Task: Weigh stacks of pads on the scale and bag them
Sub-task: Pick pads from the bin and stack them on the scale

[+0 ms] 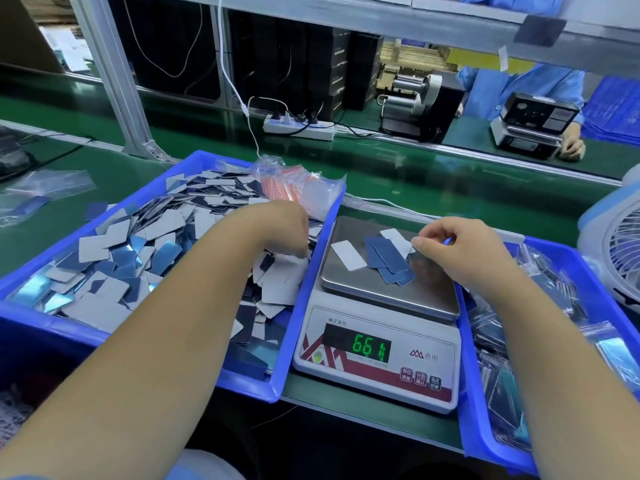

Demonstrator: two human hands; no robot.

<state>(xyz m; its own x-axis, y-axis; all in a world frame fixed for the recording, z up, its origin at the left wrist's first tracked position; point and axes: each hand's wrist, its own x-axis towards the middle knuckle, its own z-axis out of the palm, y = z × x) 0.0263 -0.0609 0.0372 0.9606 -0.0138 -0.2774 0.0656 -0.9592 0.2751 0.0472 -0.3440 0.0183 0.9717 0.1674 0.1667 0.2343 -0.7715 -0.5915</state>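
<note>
Scale reads 66.1, loose pads fanned on its pan. Right hand pinches one at pile edge; left hand digs in pad bin, grip hidden. Risk: resting fingers skew reading.

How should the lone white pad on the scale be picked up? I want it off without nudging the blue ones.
Pinch the white pad by its near-left long edge, coming from the left. It lies flat on the scale, apart from the blue pads to its right.
</note>
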